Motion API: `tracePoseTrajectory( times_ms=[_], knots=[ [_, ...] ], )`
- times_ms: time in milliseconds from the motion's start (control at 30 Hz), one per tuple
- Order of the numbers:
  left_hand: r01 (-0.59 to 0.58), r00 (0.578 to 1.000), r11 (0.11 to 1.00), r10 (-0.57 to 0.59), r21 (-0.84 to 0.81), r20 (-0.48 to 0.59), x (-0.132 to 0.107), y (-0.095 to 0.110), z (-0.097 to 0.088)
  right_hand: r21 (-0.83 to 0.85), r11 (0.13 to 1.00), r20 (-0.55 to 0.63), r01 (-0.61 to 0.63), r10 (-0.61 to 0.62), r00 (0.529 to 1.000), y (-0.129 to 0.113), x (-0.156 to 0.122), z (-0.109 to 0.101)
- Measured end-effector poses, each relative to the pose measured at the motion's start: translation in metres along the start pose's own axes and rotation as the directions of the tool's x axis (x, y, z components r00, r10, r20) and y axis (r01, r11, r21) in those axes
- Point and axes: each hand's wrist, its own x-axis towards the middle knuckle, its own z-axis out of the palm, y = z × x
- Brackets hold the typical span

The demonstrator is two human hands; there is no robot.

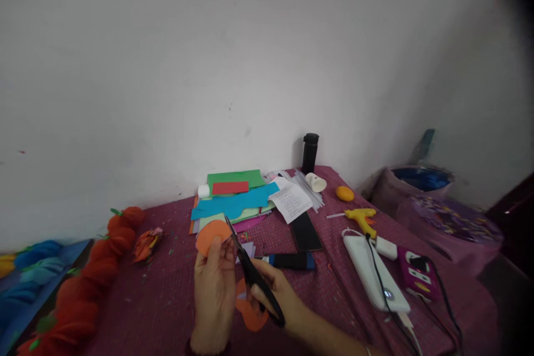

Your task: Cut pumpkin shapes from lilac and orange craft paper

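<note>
An orange paper circle point(212, 235) is pinched between the thumb and fingers of my left hand point(214, 281). My right hand point(277, 295) is wrapped round the handles of black-handled scissors point(253, 275). Their blades point up and left and reach the right edge of the circle; whether they touch the paper I cannot tell. Below the scissors lies a curved orange paper offcut point(253, 316), partly hidden by my right hand. A small pale lilac paper piece point(249, 250) rests behind the blades.
Coloured sheets, a blue strip point(237, 204) among them, lie near the wall. A written note point(291, 200) overlaps a black phone point(306, 232). Rightward are a yellow glue gun point(362, 218), a white power bank point(373, 272) and cables. A black bottle point(309, 154) stands behind. Red-orange paper pumpkins point(100, 267) line the left.
</note>
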Motion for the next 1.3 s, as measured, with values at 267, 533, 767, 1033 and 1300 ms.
tracePoseTrajectory(
  times_ms=[267, 533, 767, 1033, 1300],
  knots=[
    [-0.007, 1.0, 1.0, 0.007, 0.007, 0.028, 0.001, 0.0, 0.0, -0.013, 1.0, -0.001, 0.018, -0.018, 1.0, -0.001, -0.003, 0.004],
    [-0.264, 0.964, 0.911, 0.234, 0.317, 0.13, -0.007, 0.008, -0.028, -0.403, 0.915, -0.049, 0.025, -0.049, 0.998, -0.006, 0.01, -0.031],
    [-0.931, 0.337, -0.008, 0.365, 0.364, 0.868, -0.003, 0.055, -0.094, -0.928, 0.368, 0.019, 0.047, -0.081, 0.997, -0.03, -0.02, -0.087],
    [-0.982, 0.018, -0.191, -0.009, 0.016, 1.0, 0.005, 0.063, -0.121, -0.984, 0.17, -0.041, -0.047, 0.038, 0.998, -0.015, -0.079, -0.096],
    [-0.704, 0.69, 0.27, 0.042, 0.657, 0.723, -0.002, 0.032, -0.12, -0.995, 0.074, -0.046, -0.061, 0.189, 0.981, -0.05, -0.076, -0.083]
  ],
)
